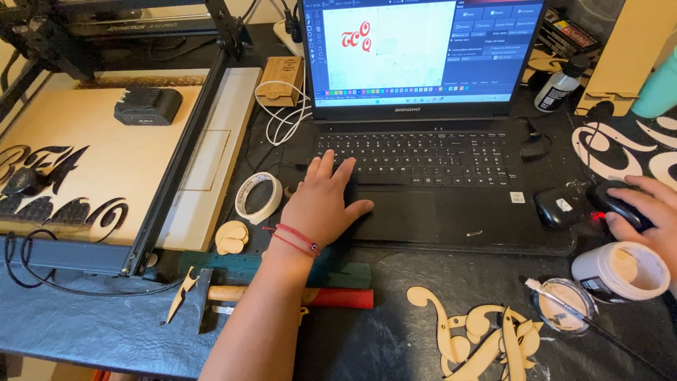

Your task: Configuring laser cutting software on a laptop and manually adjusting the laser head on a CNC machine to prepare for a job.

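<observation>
The left hand (321, 204) lies flat, fingers spread, on the laptop (423, 176) keys (ready for typing), while the right hand (649, 215) curls its fingers around the mouse (617, 203) to steer.

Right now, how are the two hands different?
The left hand lies flat on the laptop, fingers spread over the keys; the right hand curls around a black mouse. The left wrist wears a red string bracelet; the right wrist is out of view. Both are bare.
</observation>
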